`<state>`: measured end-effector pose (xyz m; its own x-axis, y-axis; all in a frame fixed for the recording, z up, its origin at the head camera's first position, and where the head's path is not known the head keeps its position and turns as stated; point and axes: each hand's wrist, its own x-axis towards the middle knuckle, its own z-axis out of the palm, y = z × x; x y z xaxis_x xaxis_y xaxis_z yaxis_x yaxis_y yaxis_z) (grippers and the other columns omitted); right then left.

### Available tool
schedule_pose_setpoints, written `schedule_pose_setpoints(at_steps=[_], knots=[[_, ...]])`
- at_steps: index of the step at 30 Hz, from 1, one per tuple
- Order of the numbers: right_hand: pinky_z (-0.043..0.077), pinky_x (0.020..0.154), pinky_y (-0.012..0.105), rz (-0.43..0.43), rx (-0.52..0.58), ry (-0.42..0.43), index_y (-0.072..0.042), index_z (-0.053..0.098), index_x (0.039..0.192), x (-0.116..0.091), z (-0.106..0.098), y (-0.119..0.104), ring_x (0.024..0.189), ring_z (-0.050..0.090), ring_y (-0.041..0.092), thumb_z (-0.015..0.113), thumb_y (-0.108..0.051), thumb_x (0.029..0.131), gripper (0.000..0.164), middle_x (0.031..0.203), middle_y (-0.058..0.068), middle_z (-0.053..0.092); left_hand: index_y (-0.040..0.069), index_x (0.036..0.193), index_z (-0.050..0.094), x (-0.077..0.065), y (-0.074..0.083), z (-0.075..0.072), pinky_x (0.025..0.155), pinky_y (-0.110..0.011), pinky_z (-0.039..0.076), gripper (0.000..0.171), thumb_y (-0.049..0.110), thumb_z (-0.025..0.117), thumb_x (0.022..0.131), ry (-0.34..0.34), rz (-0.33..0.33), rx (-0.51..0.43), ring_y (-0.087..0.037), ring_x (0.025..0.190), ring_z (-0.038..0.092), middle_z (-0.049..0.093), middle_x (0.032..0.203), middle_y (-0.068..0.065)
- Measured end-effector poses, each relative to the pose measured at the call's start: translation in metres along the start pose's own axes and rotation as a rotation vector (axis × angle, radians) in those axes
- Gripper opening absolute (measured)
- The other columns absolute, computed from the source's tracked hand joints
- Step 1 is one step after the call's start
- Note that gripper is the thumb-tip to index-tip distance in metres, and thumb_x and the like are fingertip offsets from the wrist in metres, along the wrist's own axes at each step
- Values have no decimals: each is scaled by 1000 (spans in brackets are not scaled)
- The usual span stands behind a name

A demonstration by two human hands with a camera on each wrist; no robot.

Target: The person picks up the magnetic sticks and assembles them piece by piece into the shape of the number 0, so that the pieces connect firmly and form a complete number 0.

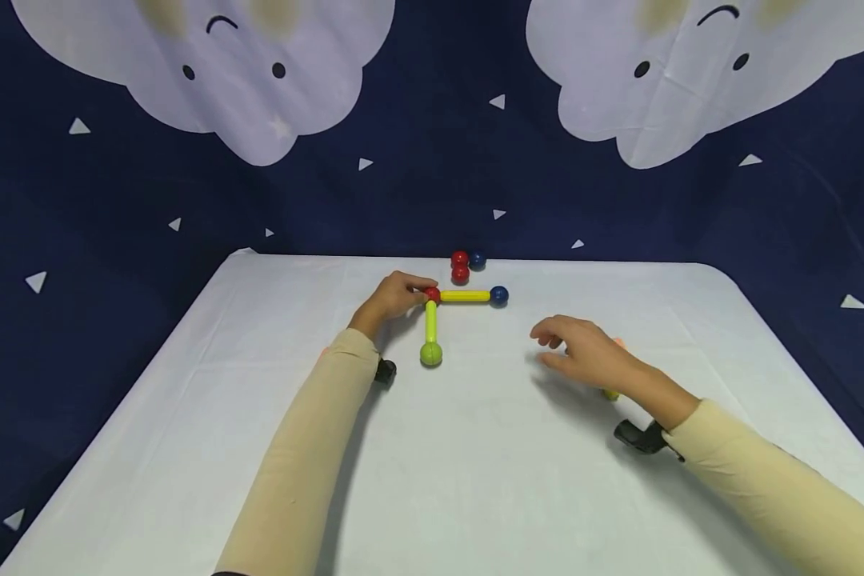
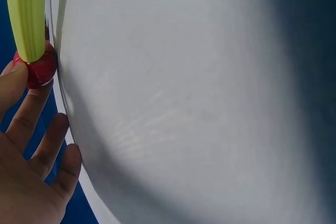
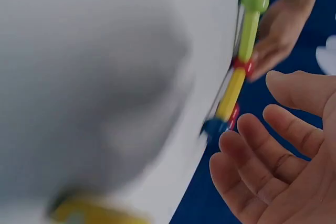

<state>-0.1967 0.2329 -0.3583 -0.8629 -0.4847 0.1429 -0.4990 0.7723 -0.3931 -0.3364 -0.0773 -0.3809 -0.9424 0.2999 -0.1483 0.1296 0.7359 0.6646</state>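
My left hand [image 1: 394, 296] pinches a red ball [image 1: 433, 296] between thumb and fingers, at the corner of an L-shaped piece on the white table. From that ball a yellow rod [image 1: 465, 296] runs right to a blue ball [image 1: 499, 296]. A yellow-green rod [image 1: 431, 322] comes toward me and ends in a green ball [image 1: 431, 354]. In the left wrist view, the thumb lies against the red ball [image 2: 42, 72] beside the rod's end. To the right, my right hand [image 1: 583, 350] hovers above the table, fingers loosely bent, holding nothing.
Two red balls [image 1: 460, 274] and a dark blue ball [image 1: 478, 260] sit together at the table's back edge. A yellow piece [image 1: 610, 394] shows partly from under my right hand. Behind the table [image 1: 468, 480] hangs a dark blue cloth [image 1: 432, 200] with clouds.
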Motion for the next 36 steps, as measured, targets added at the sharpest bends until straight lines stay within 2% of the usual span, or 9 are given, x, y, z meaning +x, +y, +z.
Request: schedule_pose_setpoints(at_steps=[4,6,11,15,21,28,32,36], knots=[[54,81,43,44,-2,37,-1,65,117,-20,-12,19,97,65,27,69,-7,89,29,106,13,71,25,133,64,0,-1,0,76,-26,44,37,17,61,97,-6,0,-11,-22,101,51,61,140,-8],[54,79,40,67,-9,57,-1,66,116,-27,-16,25,93,65,24,70,-7,88,28,105,13,71,25,133,64,0,-1,-1,75,-25,43,37,17,61,97,-11,-1,-13,-22,101,51,61,139,-8],[48,63,26,115,-7,54,-3,66,115,-40,-23,33,81,58,14,68,-8,89,26,100,8,70,24,133,65,1,-1,0,75,-24,43,37,16,61,97,-4,-5,-17,-21,101,51,62,138,-8],[45,56,23,142,-2,30,-2,65,116,-45,-25,36,76,54,12,68,-9,90,27,96,6,69,24,132,66,2,-2,0,74,-25,43,37,16,62,96,5,-3,-28,-21,99,51,63,135,-7],[43,59,24,162,-48,30,0,66,115,-48,-23,42,72,53,11,69,-7,87,28,92,4,68,25,131,66,1,-3,1,73,-24,43,37,17,62,96,7,-8,-21,-21,99,51,63,135,-8],[44,61,24,154,-69,38,0,67,112,-51,-19,45,72,53,11,70,-7,86,27,89,4,68,22,133,64,0,-1,0,72,-23,42,38,14,61,96,15,35,-15,-21,98,52,64,136,-8],[44,61,24,144,-71,36,-1,68,111,-51,-18,45,72,53,10,71,-7,85,27,88,3,68,22,139,59,-4,2,-1,80,-27,47,43,14,60,96,3,34,-10,-23,106,54,63,137,-8],[44,63,24,123,-83,50,-1,68,110,-51,-17,43,72,52,9,71,-7,85,26,86,1,67,23,141,56,-10,6,-6,101,-39,47,46,15,59,97,-15,35,12,-28,126,52,62,139,-8]])
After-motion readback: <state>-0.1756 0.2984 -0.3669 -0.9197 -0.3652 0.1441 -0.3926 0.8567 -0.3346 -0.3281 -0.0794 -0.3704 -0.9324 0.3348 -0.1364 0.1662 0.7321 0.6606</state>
